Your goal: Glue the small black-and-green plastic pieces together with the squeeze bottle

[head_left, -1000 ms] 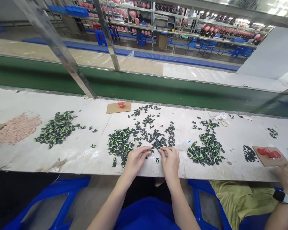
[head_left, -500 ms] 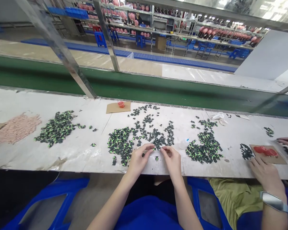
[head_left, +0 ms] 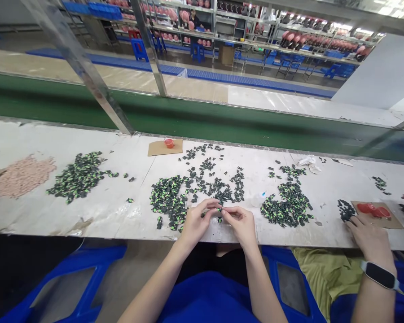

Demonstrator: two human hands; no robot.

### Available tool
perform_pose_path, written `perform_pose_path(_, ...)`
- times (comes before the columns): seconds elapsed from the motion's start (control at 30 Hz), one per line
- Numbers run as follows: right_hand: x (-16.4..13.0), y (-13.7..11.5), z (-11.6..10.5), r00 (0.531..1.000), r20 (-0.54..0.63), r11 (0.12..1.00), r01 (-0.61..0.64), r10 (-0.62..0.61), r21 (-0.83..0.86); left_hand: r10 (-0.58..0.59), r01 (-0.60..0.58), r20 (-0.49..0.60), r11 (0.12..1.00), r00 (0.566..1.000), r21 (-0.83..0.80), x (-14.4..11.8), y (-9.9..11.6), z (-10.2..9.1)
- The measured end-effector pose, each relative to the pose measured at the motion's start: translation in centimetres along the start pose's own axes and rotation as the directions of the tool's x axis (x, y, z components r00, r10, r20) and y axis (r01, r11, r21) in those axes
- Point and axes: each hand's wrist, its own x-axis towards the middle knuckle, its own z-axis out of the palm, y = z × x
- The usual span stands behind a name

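Note:
In front of me my left hand (head_left: 198,221) is closed in a pinch on a small black-and-green piece (head_left: 220,209). The fingertips of my right hand (head_left: 241,225) meet it from the other side, also pinched. Fingers hide most of the piece. Just below them another small black-and-green part (head_left: 219,220) lies on the white table (head_left: 128,220). A pile of black-and-green pieces (head_left: 168,197) is left of my hands. Beyond my fingertips, plain dark small parts (head_left: 222,190) are scattered.
To the right lie another black-and-green pile (head_left: 286,206) and a small clear bottle with a blue tip (head_left: 257,199). A red cup (head_left: 169,143) sits on cardboard at the back. Farther left are a dark-green pile (head_left: 77,177) and pink pieces (head_left: 23,176). A co-worker's hand (head_left: 370,235) works at right.
My right hand has moved left, and its fingertips now meet those of my left. At the right, the co-worker's far hand has drawn back toward the frame's edge.

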Motion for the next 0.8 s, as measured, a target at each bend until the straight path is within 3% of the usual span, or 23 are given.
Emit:
perform_pose_path(0.4,0.1,1.9,-0.1,0.999,-0.030,0.976,0.043,-0.038,0.212,-0.150,0.154,0.046,0.983,0.988,-0.104,0.3,1.6,-0.1)
perform_pose_path(0.67,-0.4,2.1,-0.3,0.997,-0.024,0.982,0.075,-0.072,0.174,-0.286,0.294,0.067,0.939,0.956,-0.177,-0.3,1.8,0.5)
perform_pose_path(0.8,-1.2,1.2,-1.3,0.993,-0.030,0.992,0.112,-0.110,0.060,-0.312,0.337,0.135,0.901,0.941,-0.273,-0.4,1.9,1.4)
